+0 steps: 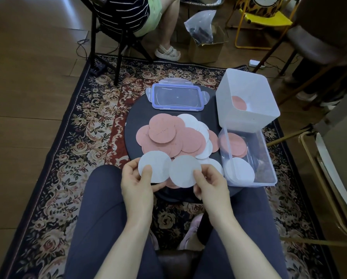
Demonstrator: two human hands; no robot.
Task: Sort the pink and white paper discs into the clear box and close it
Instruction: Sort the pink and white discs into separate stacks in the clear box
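Each hand's got a white disc pinched between thumb and fingers at the near edge of the round black table (137,117) — left hand (137,183) holds one white disc (155,168), right hand (211,183) holds another white disc (183,170), and the two overlap a bit. The loose pile of pink and white discs (176,135) sits mid-table, and the clear box (267,158) at the right edge already has a pink stack at its far end and a white stack at the near end. Its blue-rimmed lid (177,96) lies off at the far side — a taller frosted bin (247,101) with one pink disc inside stands just behind the box.
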